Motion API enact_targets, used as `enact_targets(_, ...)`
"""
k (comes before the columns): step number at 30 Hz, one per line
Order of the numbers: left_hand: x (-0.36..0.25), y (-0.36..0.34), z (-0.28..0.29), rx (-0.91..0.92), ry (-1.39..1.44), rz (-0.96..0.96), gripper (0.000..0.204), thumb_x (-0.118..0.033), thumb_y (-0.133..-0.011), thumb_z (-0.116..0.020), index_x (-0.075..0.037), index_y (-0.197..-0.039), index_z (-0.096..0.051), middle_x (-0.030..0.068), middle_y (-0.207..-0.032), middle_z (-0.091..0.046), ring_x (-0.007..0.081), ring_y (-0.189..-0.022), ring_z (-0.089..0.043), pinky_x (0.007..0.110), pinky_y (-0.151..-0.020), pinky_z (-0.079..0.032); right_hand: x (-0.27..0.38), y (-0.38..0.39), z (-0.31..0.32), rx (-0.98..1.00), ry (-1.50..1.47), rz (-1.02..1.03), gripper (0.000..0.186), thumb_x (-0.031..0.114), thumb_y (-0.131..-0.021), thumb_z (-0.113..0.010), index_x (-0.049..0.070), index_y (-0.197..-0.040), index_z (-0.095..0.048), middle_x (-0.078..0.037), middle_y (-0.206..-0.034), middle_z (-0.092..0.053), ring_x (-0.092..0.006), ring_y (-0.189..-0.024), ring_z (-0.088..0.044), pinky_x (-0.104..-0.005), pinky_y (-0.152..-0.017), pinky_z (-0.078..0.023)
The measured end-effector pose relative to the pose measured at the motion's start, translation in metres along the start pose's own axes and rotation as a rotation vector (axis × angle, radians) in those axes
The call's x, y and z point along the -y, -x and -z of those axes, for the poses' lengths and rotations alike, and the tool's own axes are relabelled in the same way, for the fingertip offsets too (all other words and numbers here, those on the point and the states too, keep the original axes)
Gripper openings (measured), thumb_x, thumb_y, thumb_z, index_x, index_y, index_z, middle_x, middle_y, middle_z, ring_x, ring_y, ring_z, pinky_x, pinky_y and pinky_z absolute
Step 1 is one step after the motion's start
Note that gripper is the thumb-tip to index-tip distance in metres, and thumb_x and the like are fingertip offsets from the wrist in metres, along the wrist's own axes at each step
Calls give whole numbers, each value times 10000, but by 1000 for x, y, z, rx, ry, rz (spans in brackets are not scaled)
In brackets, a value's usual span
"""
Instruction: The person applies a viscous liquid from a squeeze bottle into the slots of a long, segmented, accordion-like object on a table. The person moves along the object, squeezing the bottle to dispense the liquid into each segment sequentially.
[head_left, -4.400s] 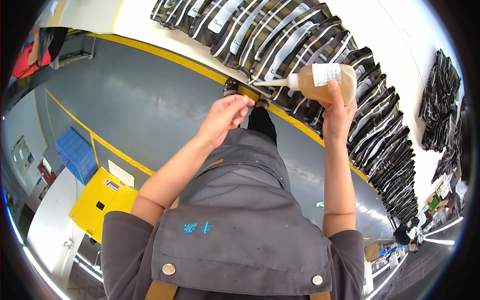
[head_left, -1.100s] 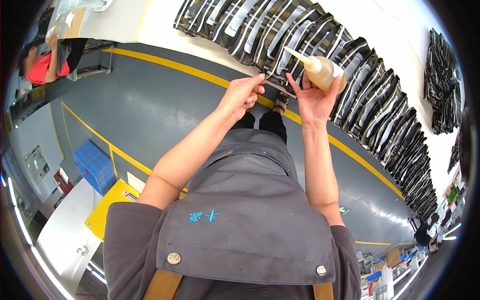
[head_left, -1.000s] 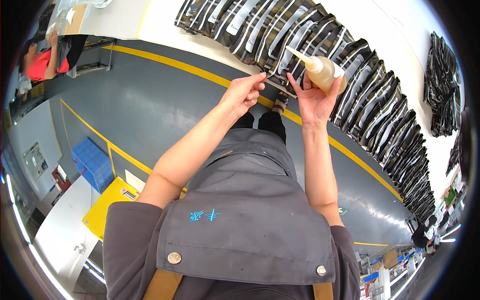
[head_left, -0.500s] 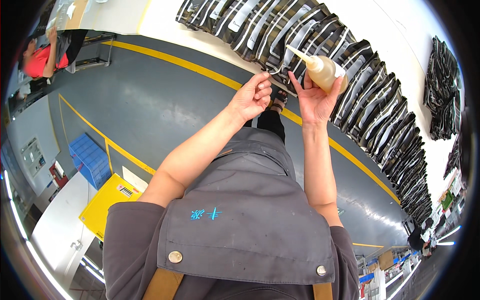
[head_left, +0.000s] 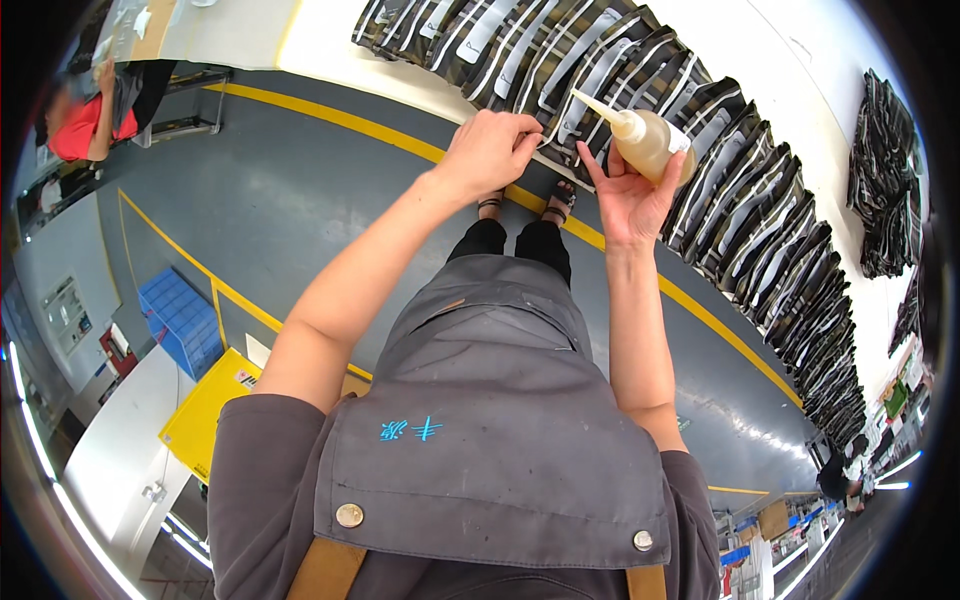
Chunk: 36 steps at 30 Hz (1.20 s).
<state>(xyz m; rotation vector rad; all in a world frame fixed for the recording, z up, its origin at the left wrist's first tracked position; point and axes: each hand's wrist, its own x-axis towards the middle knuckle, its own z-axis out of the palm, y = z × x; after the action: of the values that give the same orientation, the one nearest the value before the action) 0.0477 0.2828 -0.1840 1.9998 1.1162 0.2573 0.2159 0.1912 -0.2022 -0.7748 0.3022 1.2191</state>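
My left hand [head_left: 488, 152] is closed, its fingertips pinched at the white-striped lower edge of a plaid fabric piece [head_left: 515, 75] in the overlapping row on the white table [head_left: 350, 55]. My right hand [head_left: 632, 195] grips a squeeze bottle [head_left: 650, 145] of pale amber liquid, its long cream nozzle [head_left: 590, 105] pointing up-left over the row. My right index finger reaches out beside the fabric edge, just right of my left fingertips. Pale shaped patches [head_left: 480, 40] lie on the plaid pieces.
A co-worker [head_left: 85, 125] in red works at the far left. A blue crate [head_left: 180, 315], yellow box [head_left: 200, 415] and white surface [head_left: 110, 450] lie at lower left. More dark plaid stacks [head_left: 880, 175] are at right. Below the table, grey floor [head_left: 300, 190] has yellow lines.
Since half a second ago my left hand has risen and turned back-upward, moving slightly left. Compared with earliest, the bottle has turned from level to nozzle raised, and my right hand has shifted left.
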Motion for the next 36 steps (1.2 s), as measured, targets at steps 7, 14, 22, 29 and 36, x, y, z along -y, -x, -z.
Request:
enact_targets(7,-4,-21,19,295,-127,-7,215,-132,-760,-562,43,-867,-627,166,-713,-637,295,-705,-629,353,-659,-485,-1,-1,2,-5,3,17,618,503,-772,-633,108,-1205,-437,-56,-1141,-529,-217,-1057,-533,-644,-955,-324)
enact_targets(14,-12,-22,29,371,-123,-50,153,-112,-736,-570,13,-818,-602,111,-597,-593,251,-601,-604,332,-575,-463,-1,1,-1,-10,5,29,622,495,-779,-629,108,-1217,-418,-68,-1163,-511,-232,-1079,-523,-637,-956,-327)
enact_targets(22,-14,-2,21,179,-127,-88,138,-110,-761,-559,-50,-876,-607,73,-566,-578,253,-546,-586,354,-534,-448,-2,-2,3,-8,-16,20,609,485,-784,-628,105,-1214,-421,-71,-1161,-513,-234,-1073,-525,-632,-954,-335)
enact_targets(29,-2,-10,19,236,-232,-203,216,-117,-793,-528,-23,-950,-642,154,-710,-634,321,-681,-614,391,-660,-485,-1,-1,1,-6,-4,25,615,481,-782,-633,103,-1216,-414,-72,-1160,-511,-239,-1073,-525,-633,-955,-336)
enact_targets(36,-11,-18,28,344,-289,-171,198,-148,-785,-581,-18,-917,-650,139,-717,-642,304,-689,-620,373,-666,-487,-1,-1,1,-3,2,29,614,479,-782,-634,107,-1218,-412,-73,-1160,-515,-240,-1076,-528,-633,-955,-334)
